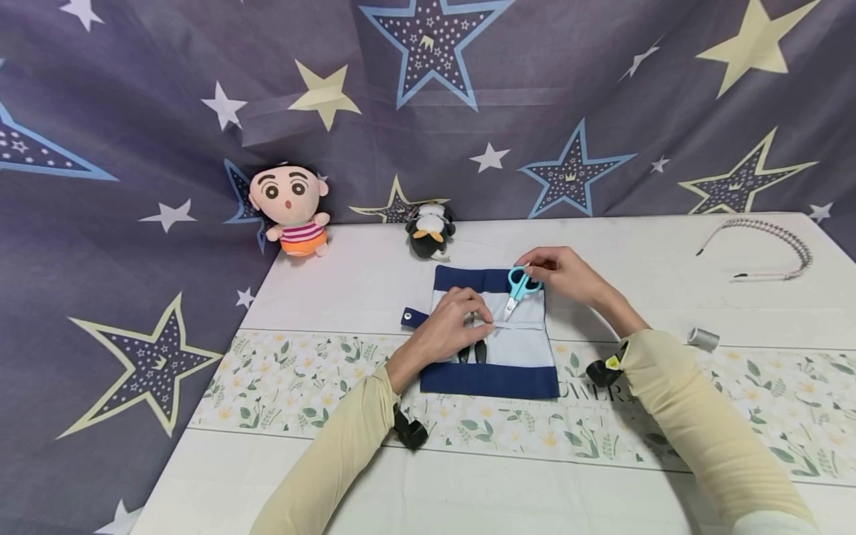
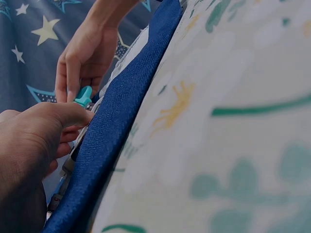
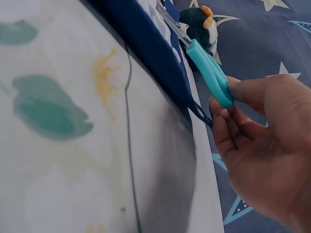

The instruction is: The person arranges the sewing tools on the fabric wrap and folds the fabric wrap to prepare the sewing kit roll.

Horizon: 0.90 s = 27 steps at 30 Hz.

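An unfolded navy and pale fabric tool pouch [image 1: 491, 380] lies on the table. My right hand [image 1: 560, 273] pinches the turquoise handle of a small pair of scissors [image 1: 523, 288]. The blades slant down to a pale strip [image 1: 528, 325] across the middle of the pouch. At that strip, my left hand [image 1: 453, 323] pinches the fabric edge between thumb and fingers. Below its fingers show black tool ends [image 1: 481, 351], their upper parts hidden by the hand. In the right wrist view, the thumb and fingers grip the scissors [image 3: 211, 73] at the handle's end.
A penguin plush [image 1: 428, 230] sits just behind the pouch, with a cartoon boy plush [image 1: 294, 212] farther left. To the right are a grey spool [image 1: 704, 339] and a headband [image 1: 796, 241]. A snap strap [image 1: 413, 318] sticks out from the pouch's left side.
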Each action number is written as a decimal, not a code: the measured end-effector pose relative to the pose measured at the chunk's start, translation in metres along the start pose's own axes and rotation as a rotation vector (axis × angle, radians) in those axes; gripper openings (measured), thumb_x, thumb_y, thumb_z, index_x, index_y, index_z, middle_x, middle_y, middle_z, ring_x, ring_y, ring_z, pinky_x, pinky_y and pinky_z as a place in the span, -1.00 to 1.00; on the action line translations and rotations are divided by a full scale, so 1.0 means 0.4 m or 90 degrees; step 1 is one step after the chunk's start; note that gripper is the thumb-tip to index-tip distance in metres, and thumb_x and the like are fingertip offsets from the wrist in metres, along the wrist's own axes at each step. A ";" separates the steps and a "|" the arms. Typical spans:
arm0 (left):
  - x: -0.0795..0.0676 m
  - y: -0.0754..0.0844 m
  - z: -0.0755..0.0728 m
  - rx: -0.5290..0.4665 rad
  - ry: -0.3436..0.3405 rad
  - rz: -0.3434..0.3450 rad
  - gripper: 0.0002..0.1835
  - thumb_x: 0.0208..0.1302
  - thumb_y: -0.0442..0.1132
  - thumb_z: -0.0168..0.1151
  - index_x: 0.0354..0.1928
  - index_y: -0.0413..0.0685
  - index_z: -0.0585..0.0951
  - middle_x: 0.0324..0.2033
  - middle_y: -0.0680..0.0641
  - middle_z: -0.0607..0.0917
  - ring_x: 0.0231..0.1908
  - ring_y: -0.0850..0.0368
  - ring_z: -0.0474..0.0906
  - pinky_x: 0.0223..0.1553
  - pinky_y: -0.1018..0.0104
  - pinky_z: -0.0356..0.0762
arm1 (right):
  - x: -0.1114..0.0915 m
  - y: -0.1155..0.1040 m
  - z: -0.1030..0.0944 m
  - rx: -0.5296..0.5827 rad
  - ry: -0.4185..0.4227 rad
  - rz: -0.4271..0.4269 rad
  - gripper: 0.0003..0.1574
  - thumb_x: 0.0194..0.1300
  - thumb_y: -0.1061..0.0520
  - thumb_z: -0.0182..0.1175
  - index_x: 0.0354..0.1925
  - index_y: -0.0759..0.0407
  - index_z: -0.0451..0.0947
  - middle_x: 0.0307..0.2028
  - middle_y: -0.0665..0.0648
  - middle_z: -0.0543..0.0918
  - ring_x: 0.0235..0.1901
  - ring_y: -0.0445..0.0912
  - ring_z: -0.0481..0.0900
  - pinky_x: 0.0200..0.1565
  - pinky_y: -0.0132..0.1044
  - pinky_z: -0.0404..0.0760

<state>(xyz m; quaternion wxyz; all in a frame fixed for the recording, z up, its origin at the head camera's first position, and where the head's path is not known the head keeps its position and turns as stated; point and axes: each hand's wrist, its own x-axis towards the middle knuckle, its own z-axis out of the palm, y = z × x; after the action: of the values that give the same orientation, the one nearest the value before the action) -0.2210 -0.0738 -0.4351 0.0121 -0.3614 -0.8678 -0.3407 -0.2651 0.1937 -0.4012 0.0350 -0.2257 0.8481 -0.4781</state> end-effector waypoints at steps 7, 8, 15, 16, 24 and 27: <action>0.001 -0.003 0.002 0.003 0.001 0.005 -0.95 0.39 -0.22 0.40 -0.21 -0.02 0.76 -0.08 -0.02 0.63 0.02 0.02 0.45 0.11 0.12 0.41 | 0.013 -0.012 0.020 -0.084 -0.023 0.019 -0.74 0.55 0.34 0.08 0.04 0.36 0.67 -0.23 0.23 0.71 -0.39 -0.02 0.50 -0.30 -0.25 0.46; 0.001 -0.003 0.002 0.003 0.002 0.005 -0.95 0.39 -0.22 0.40 -0.21 -0.02 0.76 -0.08 -0.02 0.63 0.02 0.03 0.45 0.11 0.12 0.41 | 0.014 -0.014 0.023 -0.094 -0.027 0.019 -0.74 0.56 0.34 0.07 0.04 0.35 0.67 -0.24 0.22 0.71 -0.40 -0.02 0.50 -0.29 -0.22 0.46; 0.002 -0.003 0.002 0.001 0.002 -0.001 -0.95 0.39 -0.22 0.40 -0.20 -0.02 0.76 -0.07 -0.02 0.63 0.00 0.04 0.44 0.08 0.14 0.41 | 0.019 -0.021 0.039 -0.113 -0.042 0.000 -0.74 0.54 0.35 0.09 0.06 0.41 0.65 -0.12 0.29 0.71 -0.23 0.07 0.64 -0.15 -0.07 0.58; 0.002 -0.003 0.002 0.001 0.002 -0.001 -0.95 0.39 -0.22 0.40 -0.20 -0.02 0.76 -0.07 -0.02 0.62 0.00 0.04 0.43 0.08 0.14 0.41 | 0.020 -0.021 0.041 -0.117 -0.044 -0.006 -0.74 0.54 0.36 0.09 0.06 0.41 0.65 -0.11 0.30 0.70 -0.22 0.08 0.65 -0.14 -0.07 0.59; 0.001 -0.003 0.003 0.000 -0.003 0.000 -0.95 0.40 -0.22 0.39 -0.19 -0.01 0.76 -0.07 -0.01 0.62 -0.01 0.05 0.43 0.05 0.15 0.40 | 0.021 -0.025 0.060 -0.142 -0.066 -0.037 -0.72 0.53 0.37 0.09 0.09 0.42 0.64 -0.12 0.27 0.68 -0.35 -0.02 0.54 -0.22 -0.10 0.53; 0.000 -0.003 0.003 -0.001 -0.003 0.002 -0.95 0.40 -0.22 0.39 -0.19 -0.02 0.76 -0.07 -0.01 0.62 -0.01 0.05 0.43 0.05 0.14 0.41 | 0.020 -0.025 0.064 -0.144 -0.069 -0.037 -0.72 0.53 0.37 0.09 0.09 0.41 0.64 -0.13 0.25 0.67 -0.35 -0.04 0.53 -0.22 -0.10 0.53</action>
<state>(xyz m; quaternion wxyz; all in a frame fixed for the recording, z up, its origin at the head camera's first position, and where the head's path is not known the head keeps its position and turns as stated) -0.2215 -0.0738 -0.4365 0.0102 -0.3633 -0.8671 -0.3406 -0.2617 0.1658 -0.4055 0.0413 -0.2784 0.8865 -0.3674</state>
